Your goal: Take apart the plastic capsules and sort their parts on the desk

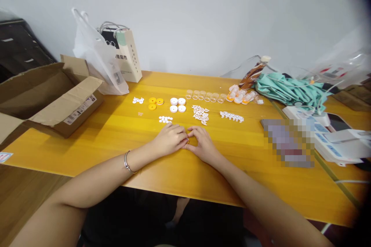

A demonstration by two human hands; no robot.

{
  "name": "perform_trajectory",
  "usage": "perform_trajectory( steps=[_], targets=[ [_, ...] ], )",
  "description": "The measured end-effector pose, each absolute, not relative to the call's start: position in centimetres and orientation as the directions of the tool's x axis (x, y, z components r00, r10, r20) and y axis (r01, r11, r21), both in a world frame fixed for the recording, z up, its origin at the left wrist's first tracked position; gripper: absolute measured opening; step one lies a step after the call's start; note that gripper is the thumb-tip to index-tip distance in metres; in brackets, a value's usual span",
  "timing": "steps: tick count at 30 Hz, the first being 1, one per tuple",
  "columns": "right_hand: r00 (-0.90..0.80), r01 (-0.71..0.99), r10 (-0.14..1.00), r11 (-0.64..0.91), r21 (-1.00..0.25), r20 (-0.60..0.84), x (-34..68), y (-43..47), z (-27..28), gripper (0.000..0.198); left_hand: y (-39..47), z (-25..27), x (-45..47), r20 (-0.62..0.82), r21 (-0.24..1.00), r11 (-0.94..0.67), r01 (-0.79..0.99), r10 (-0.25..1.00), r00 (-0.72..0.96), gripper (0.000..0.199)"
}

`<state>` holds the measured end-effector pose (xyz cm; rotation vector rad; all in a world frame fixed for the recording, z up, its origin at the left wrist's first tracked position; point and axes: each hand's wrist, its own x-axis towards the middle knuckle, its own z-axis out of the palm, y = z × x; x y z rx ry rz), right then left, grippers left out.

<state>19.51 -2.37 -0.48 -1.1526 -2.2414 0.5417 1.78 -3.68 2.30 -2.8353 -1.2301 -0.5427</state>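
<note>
My left hand (171, 139) and my right hand (203, 144) meet low over the table, fingertips nearly together. Between them shows a sliver of a small orange-edged piece (188, 140), mostly hidden by the fingers. The left fingers are curled inward, while the right thumb and index finger close around the same spot. Just beyond the hands lie small white discs (165, 119), white round caps (177, 104) and yellow round caps (155, 102). White leaf-like cutouts (200, 114) form a pile, with a toothed white strip (232, 116) to their right.
Clear cups (205, 95) stand in a row near clear-and-orange pieces (240, 95). A cardboard box (55, 96), plastic bag (100, 58) and paper bag (130, 56) occupy the left. Rightward are a bottle (253, 73), green cloth (290, 88), power strip (324, 142) and blurred phone-like object (286, 142).
</note>
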Motion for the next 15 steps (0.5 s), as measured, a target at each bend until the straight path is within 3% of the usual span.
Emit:
perform_trajectory(
  steps=[10, 15],
  targets=[
    [-0.472, 0.618, 0.834, 0.544, -0.568, 0.286, 19.62, -2.37, -0.36, 0.022, -3.79, 2.17, 2.03, 0.345, -0.004, -0.708, 0.706, 0.662, 0.666, 0.027],
    [-0.472, 0.624, 0.836, 0.540, -0.565, 0.279, 19.54, -2.40, -0.34, 0.023, -3.70, 2.40, 2.10, 0.320, 0.081, -0.679, 0.730, 0.711, 0.626, 0.022]
  ],
)
